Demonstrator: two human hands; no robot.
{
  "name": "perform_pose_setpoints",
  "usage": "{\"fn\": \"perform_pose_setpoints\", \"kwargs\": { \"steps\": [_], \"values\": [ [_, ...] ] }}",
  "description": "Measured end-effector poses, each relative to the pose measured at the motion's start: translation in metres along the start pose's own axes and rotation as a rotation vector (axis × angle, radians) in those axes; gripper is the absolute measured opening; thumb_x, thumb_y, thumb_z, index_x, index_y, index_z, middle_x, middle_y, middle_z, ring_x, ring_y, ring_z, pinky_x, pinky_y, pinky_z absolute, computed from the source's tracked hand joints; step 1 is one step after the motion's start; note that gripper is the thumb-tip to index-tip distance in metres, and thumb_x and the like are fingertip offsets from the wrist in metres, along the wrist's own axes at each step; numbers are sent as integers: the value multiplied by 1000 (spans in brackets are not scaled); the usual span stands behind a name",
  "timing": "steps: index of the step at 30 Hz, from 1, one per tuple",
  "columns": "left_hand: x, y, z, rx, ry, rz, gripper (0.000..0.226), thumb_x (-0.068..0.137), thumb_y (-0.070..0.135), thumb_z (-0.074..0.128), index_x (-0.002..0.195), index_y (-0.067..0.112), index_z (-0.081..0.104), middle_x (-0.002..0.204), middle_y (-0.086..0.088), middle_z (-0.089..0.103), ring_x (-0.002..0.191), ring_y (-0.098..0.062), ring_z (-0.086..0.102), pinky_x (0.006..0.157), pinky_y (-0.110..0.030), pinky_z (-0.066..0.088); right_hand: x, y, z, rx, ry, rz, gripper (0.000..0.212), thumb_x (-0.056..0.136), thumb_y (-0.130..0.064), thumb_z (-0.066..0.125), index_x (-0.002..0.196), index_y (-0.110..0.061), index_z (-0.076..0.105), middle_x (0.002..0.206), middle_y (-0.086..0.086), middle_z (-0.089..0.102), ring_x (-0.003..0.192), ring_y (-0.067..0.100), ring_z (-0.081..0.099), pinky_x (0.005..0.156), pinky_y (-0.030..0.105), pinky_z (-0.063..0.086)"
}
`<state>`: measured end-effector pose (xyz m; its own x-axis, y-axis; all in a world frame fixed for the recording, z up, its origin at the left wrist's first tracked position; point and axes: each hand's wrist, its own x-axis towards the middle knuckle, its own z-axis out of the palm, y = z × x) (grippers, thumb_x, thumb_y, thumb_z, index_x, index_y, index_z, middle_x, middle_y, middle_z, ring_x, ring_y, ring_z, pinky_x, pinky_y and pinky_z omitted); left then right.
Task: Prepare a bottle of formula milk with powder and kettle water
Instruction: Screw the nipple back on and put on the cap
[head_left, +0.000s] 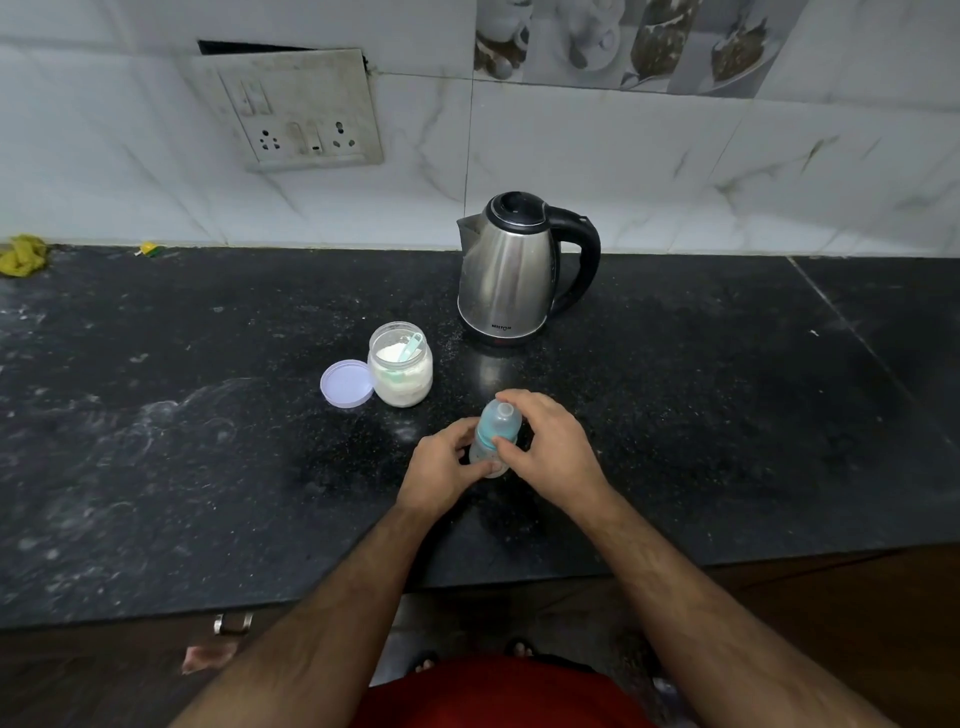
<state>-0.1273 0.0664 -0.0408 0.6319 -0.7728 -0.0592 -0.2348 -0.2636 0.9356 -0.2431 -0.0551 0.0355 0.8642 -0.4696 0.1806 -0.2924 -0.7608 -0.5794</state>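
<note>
Both hands on the small clear plastic baby bottle (488, 441), low at the front of the black speckled stone counter (208, 415). Left hand (441, 467) curled round the lower body, thumb and fingers wrapping the base. Right hand (545, 447) over the top, thumb and fingers pinching the pale blue screw collar (491, 428) just under the translucent teat (503, 413). Looks like a twist at the collar, on or off; impossible to tell which from here, and contents hard to read through the wall.

Handling, as a judgement: light, thin-walled, a little springy, so no squeezing hard at the waist. Smooth plastic, likely slippery if wet. Best hold exactly as shown: firm round the body for the counter-turn, fingertips on the collar's edge for torque. Soft teat, best left alone.

Further out, up and to the left: open clear glass jar of white powder (400, 371), pale green plastic scoop (410, 347) standing in it, round lilac lid (347, 383) lying flat and touching the jar's left side. Behind and to the right: brushed steel electric kettle (506, 270), black lid down, black handle (582, 260) pointing right. Heavier and possibly hot, so handle only. White dust smeared across the counter on the left.
</note>
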Motion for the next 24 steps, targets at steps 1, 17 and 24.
{"fn": "perform_pose_setpoints", "kwargs": {
  "steps": [1, 17, 24],
  "values": [
    [0, 0, 0, 0, 1, 0, 56, 72, 21, 86, 123, 28, 65, 109, 15, 73, 105, 5, 64, 98, -23, 49, -1, 1, 1, 3, 4, -6, 53, 81, -25, 73, 131, -21, 58, 128, -4, 62, 118, 12, 56, 101, 30, 45],
    [-2, 7, -4, 70, -22, -22, 54, 70, 22, 87, 118, 32, 65, 104, 17, 73, 101, 6, 65, 95, -23, 50, 2, 8, 7, 33, 54, -78, 50, 78, -25, 74, 125, -13, 63, 118, 2, 68, 109, 18, 62, 98, 25, 42],
    [-2, 11, -5, 127, -31, -40, 55, 71, 22, 86, 121, 32, 64, 101, 22, 71, 99, 7, 64, 99, -31, 51, 2, 2, -2, -92, -60, -30, 61, 80, -29, 71, 137, -24, 50, 126, -3, 62, 117, 19, 55, 100, 36, 45]
  ]
}}
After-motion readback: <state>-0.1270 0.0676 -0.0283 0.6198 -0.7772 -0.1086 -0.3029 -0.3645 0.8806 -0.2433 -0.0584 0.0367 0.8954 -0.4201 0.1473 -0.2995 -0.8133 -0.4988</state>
